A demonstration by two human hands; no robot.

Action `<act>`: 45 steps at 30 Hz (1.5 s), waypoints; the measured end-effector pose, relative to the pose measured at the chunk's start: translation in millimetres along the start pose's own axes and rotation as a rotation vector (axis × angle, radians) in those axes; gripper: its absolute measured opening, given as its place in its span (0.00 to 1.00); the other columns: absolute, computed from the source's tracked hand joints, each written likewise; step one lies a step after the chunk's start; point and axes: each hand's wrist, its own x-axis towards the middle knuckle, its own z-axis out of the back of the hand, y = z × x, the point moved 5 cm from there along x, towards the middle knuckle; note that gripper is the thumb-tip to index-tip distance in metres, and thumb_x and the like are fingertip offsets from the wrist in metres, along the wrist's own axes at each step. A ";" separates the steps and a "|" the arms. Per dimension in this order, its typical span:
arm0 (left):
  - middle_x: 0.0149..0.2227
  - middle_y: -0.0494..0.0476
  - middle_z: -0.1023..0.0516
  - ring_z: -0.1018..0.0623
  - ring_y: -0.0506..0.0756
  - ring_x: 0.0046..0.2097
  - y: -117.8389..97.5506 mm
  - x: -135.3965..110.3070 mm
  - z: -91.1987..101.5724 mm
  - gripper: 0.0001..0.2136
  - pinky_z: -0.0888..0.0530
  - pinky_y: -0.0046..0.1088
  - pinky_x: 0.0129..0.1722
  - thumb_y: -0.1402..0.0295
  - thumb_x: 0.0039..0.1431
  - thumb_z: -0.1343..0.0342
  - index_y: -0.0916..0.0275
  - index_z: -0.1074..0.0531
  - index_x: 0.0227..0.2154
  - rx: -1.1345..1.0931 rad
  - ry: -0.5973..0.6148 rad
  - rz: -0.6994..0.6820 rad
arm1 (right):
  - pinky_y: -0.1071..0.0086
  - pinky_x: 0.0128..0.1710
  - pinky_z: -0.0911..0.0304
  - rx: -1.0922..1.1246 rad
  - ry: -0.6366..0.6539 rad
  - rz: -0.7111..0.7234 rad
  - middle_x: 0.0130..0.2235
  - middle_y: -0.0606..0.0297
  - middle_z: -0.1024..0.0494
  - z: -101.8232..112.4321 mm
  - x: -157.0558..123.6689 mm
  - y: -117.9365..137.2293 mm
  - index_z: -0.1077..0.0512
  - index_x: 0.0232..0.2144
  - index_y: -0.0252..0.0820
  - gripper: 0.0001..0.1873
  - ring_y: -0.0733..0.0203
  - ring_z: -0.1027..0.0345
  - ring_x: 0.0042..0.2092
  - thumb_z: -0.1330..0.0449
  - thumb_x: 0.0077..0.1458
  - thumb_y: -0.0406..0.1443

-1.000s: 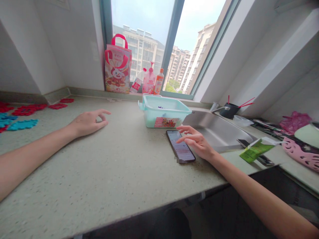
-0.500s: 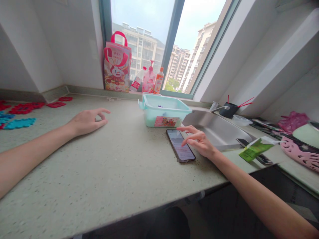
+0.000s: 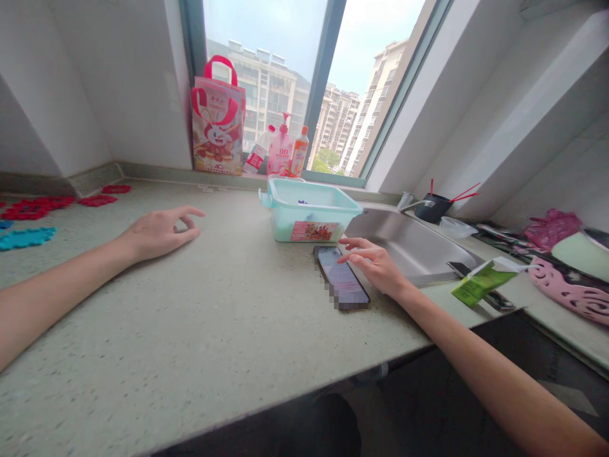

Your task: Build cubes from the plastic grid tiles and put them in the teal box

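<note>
**Inspector A:** We record the right hand (image 3: 373, 264) first. It is open, fingers spread and extended, and grips nothing. It hovers over the far end of the smartphone (image 3: 342, 284).

**Inspector B:** Agreed. Whether the fingertips (image 3: 343, 242) meet the glass we cannot tell. The smartphone lies flat on the countertop (image 3: 228, 311), face up, its screen blurred. It sits just in front of the teal plastic tub (image 3: 304, 222) and just beside the sink (image 3: 421, 244).

**Inspector A:** And the left hand (image 3: 159, 232)?

**Inspector B:** We find it resting on the countertop, well apart from the smartphone. The fingers are loosely curled, with thumb and forefinger forming a loop. It holds nothing.

**Inspector A:** Surroundings, then. We note a pink gift bag (image 3: 217, 130) upright on the window ledge, with three bottles (image 3: 281, 152) just beside it.

**Inspector B:** Red and blue cut-out mats (image 3: 28, 222) lie at the far left of the countertop. To the right of the sink we log a green carton (image 3: 478, 284) lying tilted, and near it a pink perforated basket (image 3: 568, 291).
</note>
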 end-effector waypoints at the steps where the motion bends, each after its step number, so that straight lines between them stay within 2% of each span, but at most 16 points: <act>1: 0.48 0.48 0.18 0.21 0.55 0.36 0.6 0.3 -0.4 0.27 0.33 0.31 0.40 0.48 0.59 0.47 0.49 0.29 0.60 0.000 0.001 -0.002 | 0.51 0.59 0.34 0.014 -0.011 0.007 0.58 0.61 0.20 0.5 -0.1 0.9 0.12 0.35 0.53 0.18 0.47 0.26 0.55 0.42 0.64 0.46; 9: 0.48 0.47 0.18 0.21 0.55 0.36 4.3 2.0 -1.3 0.27 0.33 0.31 0.40 0.47 0.60 0.46 0.48 0.29 0.60 0.006 0.000 -0.001 | 0.53 0.55 0.31 0.114 -0.132 0.046 0.53 0.61 0.17 10.5 -1.4 4.9 0.14 0.27 0.49 0.16 0.49 0.26 0.50 0.42 0.57 0.38; 14: 0.49 0.48 0.18 0.21 0.55 0.37 2.8 0.9 -0.2 0.27 0.33 0.31 0.41 0.47 0.60 0.47 0.49 0.29 0.60 0.007 0.001 0.001 | 0.51 0.56 0.32 0.098 -0.097 0.028 0.55 0.61 0.17 8.6 -2.0 2.2 0.14 0.25 0.50 0.16 0.47 0.26 0.51 0.42 0.55 0.38; 18: 0.49 0.48 0.18 0.21 0.56 0.37 1.1 0.8 0.2 0.27 0.32 0.31 0.41 0.47 0.59 0.47 0.49 0.29 0.60 0.002 0.000 -0.002 | 0.49 0.59 0.33 0.081 -0.081 0.015 0.55 0.61 0.18 9.8 -1.3 1.1 0.14 0.26 0.50 0.16 0.46 0.26 0.53 0.42 0.58 0.39; 20: 0.48 0.48 0.18 0.21 0.56 0.37 1.0 0.9 0.2 0.27 0.32 0.31 0.41 0.47 0.59 0.47 0.49 0.29 0.60 0.001 0.001 -0.001 | 0.47 0.62 0.34 0.088 -0.038 0.011 0.58 0.61 0.20 10.3 -0.8 1.4 0.13 0.33 0.50 0.16 0.44 0.27 0.57 0.41 0.61 0.43; 22: 0.48 0.48 0.17 0.21 0.56 0.37 1.1 1.0 0.1 0.27 0.32 0.32 0.41 0.47 0.59 0.47 0.49 0.29 0.60 0.001 0.001 -0.001 | 0.45 0.65 0.37 0.082 0.074 0.009 0.64 0.60 0.24 8.0 -1.5 2.4 0.15 0.47 0.53 0.17 0.41 0.32 0.64 0.38 0.62 0.48; 25: 0.48 0.48 0.17 0.20 0.56 0.37 1.5 0.8 -0.3 0.27 0.32 0.32 0.41 0.48 0.59 0.47 0.49 0.29 0.60 0.001 0.001 -0.006 | 0.43 0.69 0.42 0.049 0.272 -0.002 0.72 0.62 0.35 3.2 -6.6 2.7 0.33 0.69 0.59 0.39 0.39 0.42 0.72 0.32 0.58 0.53; 27: 0.48 0.47 0.18 0.21 0.56 0.37 1.7 0.6 -0.5 0.28 0.33 0.32 0.41 0.48 0.59 0.47 0.49 0.30 0.61 0.000 -0.002 -0.009 | 0.42 0.73 0.49 0.043 0.355 -0.017 0.76 0.63 0.44 1.8 -10.8 1.6 0.46 0.76 0.60 0.52 0.39 0.49 0.75 0.30 0.56 0.56; 29: 0.48 0.47 0.18 0.21 0.55 0.36 2.1 0.5 -0.4 0.28 0.33 0.31 0.41 0.47 0.59 0.47 0.48 0.31 0.62 -0.002 -0.009 -0.010 | 0.42 0.76 0.57 0.042 0.407 -0.030 0.78 0.64 0.50 1.0 -14.1 0.5 0.53 0.78 0.59 0.59 0.39 0.55 0.77 0.29 0.53 0.58; 32: 0.48 0.46 0.18 0.21 0.55 0.36 2.9 0.5 -0.2 0.29 0.32 0.31 0.41 0.48 0.60 0.46 0.47 0.32 0.63 -0.004 -0.013 -0.004 | 0.42 0.77 0.61 0.022 0.449 -0.042 0.79 0.65 0.54 0.2 -16.1 -0.5 0.55 0.78 0.59 0.62 0.38 0.59 0.78 0.29 0.52 0.59; 45: 0.50 0.48 0.18 0.21 0.54 0.36 1.0 -0.1 0.6 0.27 0.33 0.30 0.41 0.49 0.62 0.45 0.48 0.32 0.63 -0.003 0.013 0.001 | 0.41 0.75 0.54 -0.002 0.435 -0.029 0.77 0.63 0.47 3.5 -14.8 6.2 0.51 0.77 0.59 0.57 0.39 0.51 0.76 0.28 0.54 0.54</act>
